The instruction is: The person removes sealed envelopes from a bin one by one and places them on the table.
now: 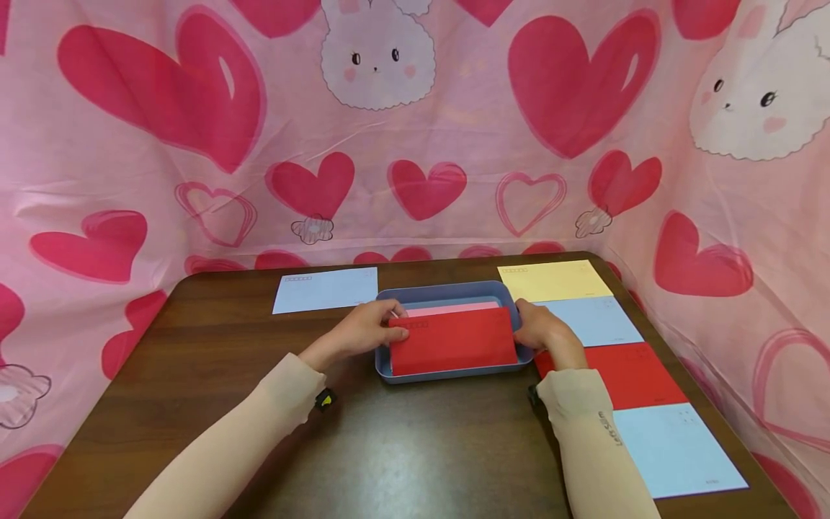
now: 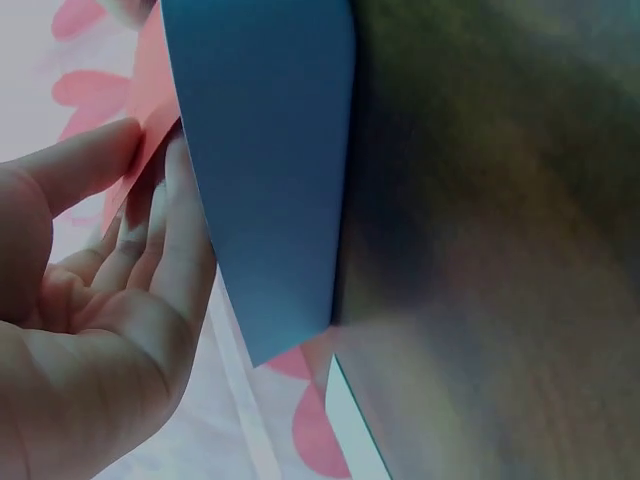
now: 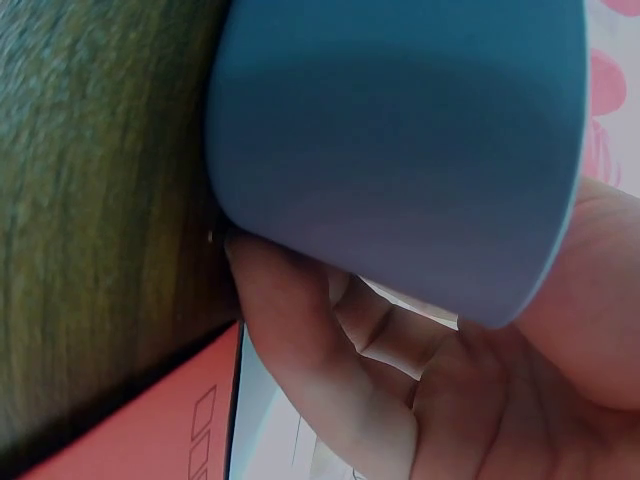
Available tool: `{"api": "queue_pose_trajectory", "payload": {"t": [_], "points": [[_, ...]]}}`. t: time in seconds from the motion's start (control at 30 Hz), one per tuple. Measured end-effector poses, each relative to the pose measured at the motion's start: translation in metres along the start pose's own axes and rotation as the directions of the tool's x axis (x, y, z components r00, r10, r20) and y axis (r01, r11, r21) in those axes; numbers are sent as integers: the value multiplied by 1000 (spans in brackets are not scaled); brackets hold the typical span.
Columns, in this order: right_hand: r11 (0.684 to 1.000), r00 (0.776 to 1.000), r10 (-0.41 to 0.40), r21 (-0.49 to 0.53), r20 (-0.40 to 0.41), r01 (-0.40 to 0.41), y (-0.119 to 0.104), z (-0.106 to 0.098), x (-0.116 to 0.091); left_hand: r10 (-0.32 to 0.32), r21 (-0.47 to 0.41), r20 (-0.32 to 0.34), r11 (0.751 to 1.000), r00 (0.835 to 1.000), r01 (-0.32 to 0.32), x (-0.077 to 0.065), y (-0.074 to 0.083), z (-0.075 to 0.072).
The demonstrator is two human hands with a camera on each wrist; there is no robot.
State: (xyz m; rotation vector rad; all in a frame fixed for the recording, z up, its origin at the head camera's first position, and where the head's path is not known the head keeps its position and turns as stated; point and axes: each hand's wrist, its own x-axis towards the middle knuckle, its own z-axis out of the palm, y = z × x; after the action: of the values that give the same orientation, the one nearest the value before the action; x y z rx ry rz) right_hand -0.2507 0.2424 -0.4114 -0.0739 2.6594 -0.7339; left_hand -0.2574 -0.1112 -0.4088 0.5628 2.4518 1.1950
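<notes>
A blue-grey tray (image 1: 447, 374) stands on the brown table with a red envelope (image 1: 454, 342) tilted up in it. Behind that, a pink envelope (image 1: 480, 308) shows as a thin strip, and a light blue edge lies further back. My left hand (image 1: 372, 326) pinches the red envelope's left end, thumb in front and fingers behind. In the left wrist view the red sheet (image 2: 150, 75) runs between thumb and fingers, beside the tray's wall (image 2: 265, 180). My right hand (image 1: 543, 330) grips the tray's right end; the right wrist view shows fingers along the outer wall (image 3: 400, 150) and the thumb side over the rim.
Along the table's right side lie a yellow envelope (image 1: 554, 281), a light blue one (image 1: 593, 321), a red one (image 1: 635, 375) and another light blue one (image 1: 677, 448). One more light blue envelope (image 1: 324, 290) lies back left. A pink heart-print cloth (image 1: 415, 137) hangs behind the table.
</notes>
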Motion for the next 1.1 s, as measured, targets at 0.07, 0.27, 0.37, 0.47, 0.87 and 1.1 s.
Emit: {"api": "queue_pose_trajectory", "payload": {"t": [0.07, 0.27, 0.37, 0.47, 0.87, 1.1], "points": [[1000, 1000, 5, -1, 2, -5, 0, 0, 0, 9, -22, -6, 1000, 1000, -9, -2, -1, 2], [1000, 1000, 18, 1, 10, -18, -2, -1, 0, 50, -98, -35, 994, 998, -53, -7, -7, 9], [999, 999, 32, -3, 17, -32, -3, -2, 0, 58, -97, -76, 993, 995, -65, -7, -8, 11], [999, 999, 44, -12, 26, -44, -3, -2, 0, 66, -48, -127, 996, 990, -72, -7, -9, 10], [997, 999, 49, -56, 15, -48, -3, -2, 2, 69, 91, -231, 995, 971, -49, -9, -7, -15], [997, 999, 36, -71, 7, -36, -3, 0, 2, 49, 64, -276, 997, 960, -33, -11, -13, -35]]}}
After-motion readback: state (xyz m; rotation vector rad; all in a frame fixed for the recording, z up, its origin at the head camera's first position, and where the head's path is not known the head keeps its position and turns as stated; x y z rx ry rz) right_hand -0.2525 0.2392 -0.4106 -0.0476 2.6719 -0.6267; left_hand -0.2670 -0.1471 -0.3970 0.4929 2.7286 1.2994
